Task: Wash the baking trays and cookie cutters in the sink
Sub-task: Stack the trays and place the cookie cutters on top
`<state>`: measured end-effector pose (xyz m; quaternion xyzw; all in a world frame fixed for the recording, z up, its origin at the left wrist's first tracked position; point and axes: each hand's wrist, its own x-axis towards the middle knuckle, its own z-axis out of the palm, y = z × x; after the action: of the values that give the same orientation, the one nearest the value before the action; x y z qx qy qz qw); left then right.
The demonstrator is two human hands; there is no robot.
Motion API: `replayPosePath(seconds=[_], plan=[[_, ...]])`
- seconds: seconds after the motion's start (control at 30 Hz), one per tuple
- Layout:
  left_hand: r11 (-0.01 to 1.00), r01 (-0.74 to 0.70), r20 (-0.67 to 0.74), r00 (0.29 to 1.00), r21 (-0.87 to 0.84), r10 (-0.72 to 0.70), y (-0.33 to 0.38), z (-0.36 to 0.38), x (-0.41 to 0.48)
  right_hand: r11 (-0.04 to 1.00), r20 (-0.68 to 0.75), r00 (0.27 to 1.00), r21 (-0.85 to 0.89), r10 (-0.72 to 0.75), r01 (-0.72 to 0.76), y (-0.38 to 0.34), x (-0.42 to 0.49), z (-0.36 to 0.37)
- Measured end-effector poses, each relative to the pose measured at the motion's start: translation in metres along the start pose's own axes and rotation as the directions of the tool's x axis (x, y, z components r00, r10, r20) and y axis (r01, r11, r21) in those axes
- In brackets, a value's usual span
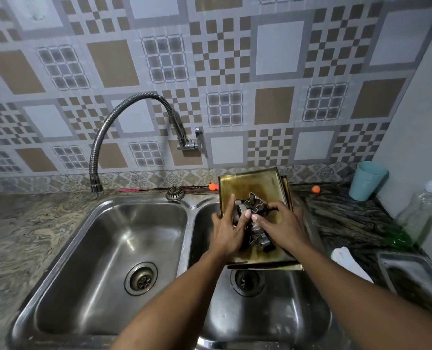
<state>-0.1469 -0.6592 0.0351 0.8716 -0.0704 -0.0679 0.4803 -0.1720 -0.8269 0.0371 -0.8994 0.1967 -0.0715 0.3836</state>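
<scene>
Two stacked, stained golden baking trays (pixel 250 184) lie tilted across the back of the right basin of a steel double sink (pixel 66 248). Several metal cookie cutters (pixel 254 202) are heaped on the top tray, among them a bear-shaped one and round ones. My left hand (pixel 226 232) and my right hand (pixel 284 227) meet over the heap, fingers curled around the cutters. The hands hide part of the pile.
A flexible tap (pixel 101 137) hangs over the left basin; no water runs. On the dark counter to the right stand a teal cup (pixel 367 180), a clear plastic jar (pixel 422 210), a white cloth (pixel 348 262) and another metal tray (pixel 412 274).
</scene>
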Motion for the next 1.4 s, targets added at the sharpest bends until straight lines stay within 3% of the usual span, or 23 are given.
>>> replayPosePath(seconds=[0.2,0.37,0.6,0.83,1.13,1.4], plan=[[0.985,0.169,0.118,0.978,0.032,-0.172,-0.054,-0.004,-0.028,0.989,0.212,0.973,0.092,0.096,-0.118,0.014,-0.035,0.042],[0.986,0.169,0.042,0.985,0.011,-0.169,-0.076,-0.047,-0.032,0.991,0.269,0.962,0.102,0.051,-0.081,-0.027,-0.044,0.062],[0.985,0.17,-0.07,0.983,-0.003,-0.17,-0.096,-0.163,-0.035,0.994,0.315,0.949,0.107,-0.025,-0.009,-0.132,-0.053,0.113],[0.974,0.225,-0.171,0.959,-0.018,-0.225,-0.166,-0.296,-0.031,0.992,0.393,0.915,0.12,-0.092,0.048,-0.235,-0.058,0.235],[0.967,0.254,-0.156,0.957,0.03,-0.246,-0.27,-0.453,0.009,0.996,0.398,0.917,0.088,-0.033,-0.002,-0.366,-0.082,0.361],[0.969,0.245,-0.086,0.965,-0.033,-0.247,-0.321,-0.529,0.051,0.993,0.387,0.922,0.101,0.022,-0.067,-0.421,-0.071,0.451]])
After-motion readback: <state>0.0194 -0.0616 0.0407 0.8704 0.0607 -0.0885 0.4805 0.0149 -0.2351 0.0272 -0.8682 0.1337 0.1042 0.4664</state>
